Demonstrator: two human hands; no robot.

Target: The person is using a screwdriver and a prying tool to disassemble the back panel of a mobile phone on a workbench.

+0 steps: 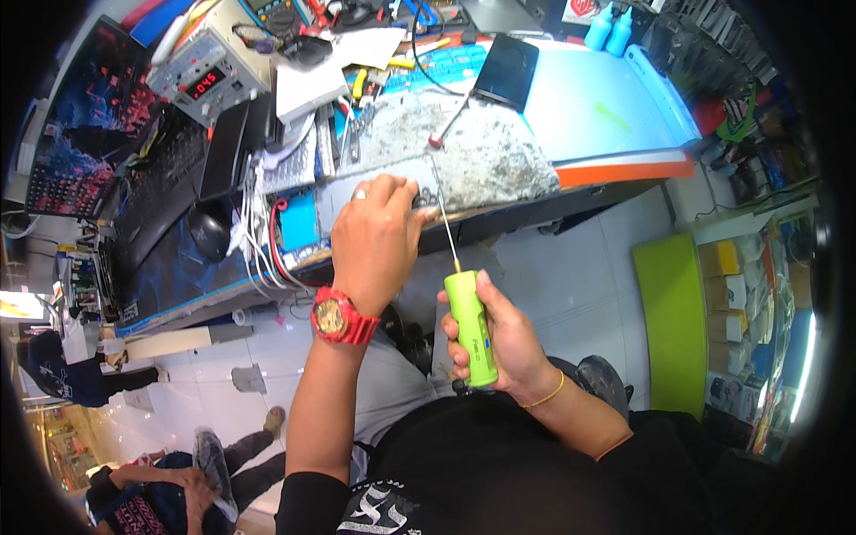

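Observation:
My right hand [499, 343] is wrapped round the green handle of a cordless electric tool [470, 325], with a thumb along its upper end. Its long thin metal shaft points up and away, the tip at the right end of a flat grey phone-like slab [343, 194]. Dark round details, perhaps lenses, show near that end. My left hand [379, 218], wearing a ring and a red watch [343, 321], lies over the slab with curled fingers and grips it at the bench's front edge. The fingers hide part of the slab. What the tip touches is too small to tell.
The slab rests on a stained grey work surface [499, 152]. Behind are a red-tipped tool [437, 141], a dark tablet [508, 71] and blue bottles [600, 28]. Left are cables [259, 236], a mouse [209, 230] and a power supply [205, 82]. Two people [169, 490] are at lower left.

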